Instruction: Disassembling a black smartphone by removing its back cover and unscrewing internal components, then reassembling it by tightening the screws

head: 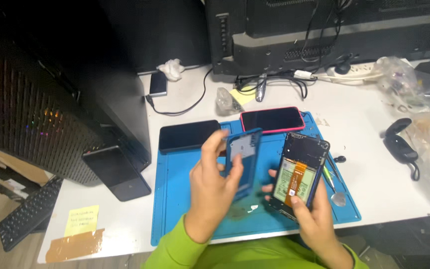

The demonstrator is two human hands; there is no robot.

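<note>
My left hand (pixel 210 192) grips a blue phone back cover (pixel 244 157), held upright on its edge above the blue work mat (pixel 185 199). In my right hand (pixel 312 219) is an opened phone (pixel 299 172), back side up, showing its battery, an orange flex cable and dark frame. The two parts are apart, a few centimetres between them. Both sleeves are bright green.
A red-cased phone (pixel 272 119) and a black phone (pixel 187 135) lie at the mat's far edge. Another black phone (pixel 117 172) leans by a computer tower (pixel 51 99). Tweezers and a spudger (pixel 333 182) lie right of the mat. Plastic bags (pixel 414 94), cables, yellow note (pixel 81 220).
</note>
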